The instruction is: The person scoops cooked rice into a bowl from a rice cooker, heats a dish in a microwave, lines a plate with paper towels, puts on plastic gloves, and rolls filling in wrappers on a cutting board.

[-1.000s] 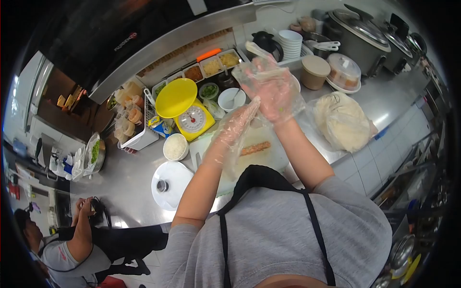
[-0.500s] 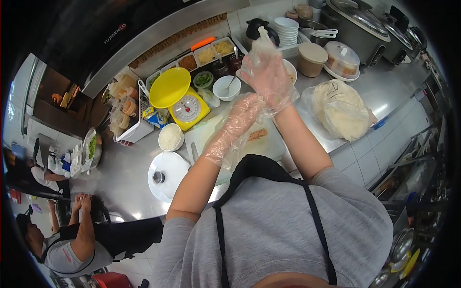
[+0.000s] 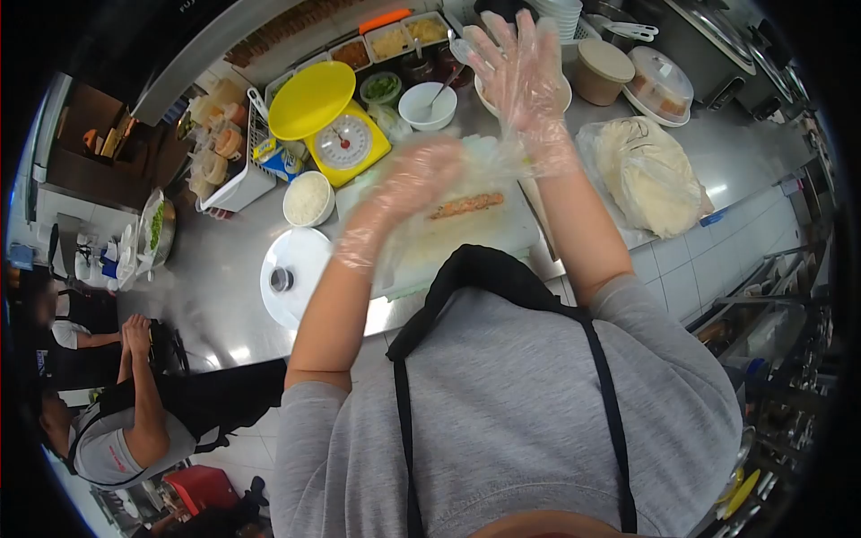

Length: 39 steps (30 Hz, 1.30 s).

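Note:
Both of my hands wear clear plastic gloves. My right hand (image 3: pixel 525 85) is raised with fingers spread, holding nothing, above a white bowl (image 3: pixel 563 95) that it partly covers. My left hand (image 3: pixel 417 170) is over the left part of the cutting board (image 3: pixel 421 247), its fingers smeared by motion. A narrow strip of reddish, chopped-looking filling (image 3: pixel 466 206) lies on the board, with neither hand touching it. Left of the board stand a bowl of white rice (image 3: pixel 308 199) and a round white lid (image 3: pixel 296 260) with a dark knob.
Behind the board are a yellow scale (image 3: pixel 344 143), a white bowl with a spoon (image 3: pixel 421 111) and topping trays (image 3: pixel 389 42). At right lie a bag of pale, flat food (image 3: pixel 650 175), a lidded tub (image 3: pixel 603 72) and a domed dish (image 3: pixel 662 82). A co-worker's hands (image 3: pixel 136 334) are clasped.
My hands have come apart. The left has moved left, away from the right glove; the right has risen and spread its fingers, its glove now pulled on more snugly. The food strip is more visible.

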Tool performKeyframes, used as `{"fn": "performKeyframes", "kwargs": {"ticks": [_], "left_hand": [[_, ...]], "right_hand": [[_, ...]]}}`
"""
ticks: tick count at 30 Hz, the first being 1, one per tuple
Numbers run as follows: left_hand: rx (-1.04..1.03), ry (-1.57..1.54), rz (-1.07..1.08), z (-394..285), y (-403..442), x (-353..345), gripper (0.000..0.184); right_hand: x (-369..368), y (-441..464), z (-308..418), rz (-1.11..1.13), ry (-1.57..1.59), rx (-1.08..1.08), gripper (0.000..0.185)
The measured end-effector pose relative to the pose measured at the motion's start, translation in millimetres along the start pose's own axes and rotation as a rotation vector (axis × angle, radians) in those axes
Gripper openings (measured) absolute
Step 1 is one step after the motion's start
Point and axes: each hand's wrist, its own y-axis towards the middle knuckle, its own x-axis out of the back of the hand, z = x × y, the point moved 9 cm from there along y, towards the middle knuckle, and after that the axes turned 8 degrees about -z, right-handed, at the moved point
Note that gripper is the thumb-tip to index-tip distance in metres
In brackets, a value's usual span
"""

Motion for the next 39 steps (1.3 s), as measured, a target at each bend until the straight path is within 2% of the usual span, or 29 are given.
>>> {"fn": "performKeyframes", "kwargs": {"ticks": [1,2,3,4,6,7,9,11,12,13,15,16,18,19,21,25,27,28,30,31,33,34,35,37,39], "left_hand": [[0.066,-0.027,-0.044,23.8,-9.2,9.2,0.028],[0.077,-0.028,-0.042,38.6,-19.1,18.7,0.028],[0.175,0.043,-0.024,60.5,-30.1,26.6,0.032],[0.275,0.111,-0.001,77.8,-42.3,27.4,0.035],[0.265,0.028,-0.017,86.4,-67.5,12.0,0.04],[0.25,-0.052,-0.036,88.3,-80.0,5.3,0.045],[0.282,-0.056,-0.002,77.7,-85.8,-10.4,0.052],[0.284,0.014,0.041,79.1,-94.0,-32.3,0.055],[0.179,0.066,0.016,83.6,-95.5,-46.0,0.054],[0.185,0.064,0.02,98.5,-98.6,-59.8,0.054],[0.284,-0.182,0.09,110.5,-99.2,-76.7,0.051],[0.289,-0.185,0.089,113.7,-104.4,-77.9,0.051],[0.513,-0.452,-0.02,123.9,-116.1,-66.5,0.053],[0.518,-0.454,-0.019,128.5,-121.0,-64.7,0.053],[0.347,-0.2,-0.066,128.4,-123.2,-47.0,0.057],[0.392,-0.166,-0.024,132.5,-128.7,-36.7,0.062],[0.336,-0.056,-0.041,128.2,-128.2,-25.9,0.072],[0.34,-0.055,-0.04,128.7,-130.2,-19.5,0.072],[0.513,-0.226,-0.078,145.0,-138.6,-2.3,0.079],[0.514,-0.226,-0.075,150.2,-141.6,5.3,0.079],[0.394,-0.321,-0.291,148.9,-141.2,34.7,0.084],[0.52,-0.552,-0.359,158.2,-144.2,31.4,0.075],[0.52,-0.554,-0.356,157.7,-142.3,29.0,0.075],[0.512,-0.506,-0.316,155.7,-137.0,22.2,0.062],[0.542,-0.415,-0.241,140.0,-126.6,9.6,0.056]], "right_hand": [[12.6,-1.1,-1.0,-0.007,-0.002,-0.013,0.06],[18.0,-4.2,-9.5,0.174,-0.384,-0.054,0.053],[20.8,-13.3,-23.6,0.358,-0.764,-0.096,0.047],[38.2,-32.1,-37.7,0.398,-0.981,-0.178,0.043],[54.8,-65.5,-61.0,0.641,-1.264,-0.181,0.039],[64.6,-74.2,-71.0,0.641,-1.267,-0.189,0.039],[67.4,-94.3,-89.8,0.785,-1.54,0.07,0.037],[67.8,-107.4,-111.6,0.801,-1.61,0.061,0.036],[71.2,-112.7,-120.7,0.818,-1.679,0.056,0.035],[78.4,-116.0,-127.8,0.819,-1.678,0.048,0.035],[76.0,-117.8,-128.2,0.811,-1.661,0.269,0.029],[81.6,-115.3,-129.8,0.815,-1.661,0.263,0.029],[92.7,-111.5,-130.1,0.817,-1.668,0.173,0.026],[96.0,-112.6,-127.1,0.82,-1.667,0.167,0.026],[99.2,-110.0,-114.1,0.769,-1.669,0.214,0.025],[106.2,-108.8,-103.4,0.763,-1.659,0.238,0.029],[105.9,-107.2,-102.4,0.773,-1.69,0.082,0.029],[105.8,-105.7,-98.1,0.775,-1.688,0.079,0.029],[103.2,-88.1,-71.7,0.571,-1.574,0.138,0.028],[97.1,-82.6,-61.3,0.569,-1.574,0.135,0.028],[92.8,-61.8,-27.9,0.228,-1.057,-0.108,0.026],[91.7,-58.2,-22.2,0.224,-1.058,-0.11,0.026],[96.7,-53.7,-17.4,0.187,-1.165,-0.118,0.024],[103.6,-49.6,-16.7,0.145,-1.276,-0.125,0.022],[95.7,-53.2,-33.2,0.284,-1.304,-0.104,0.018]]}}
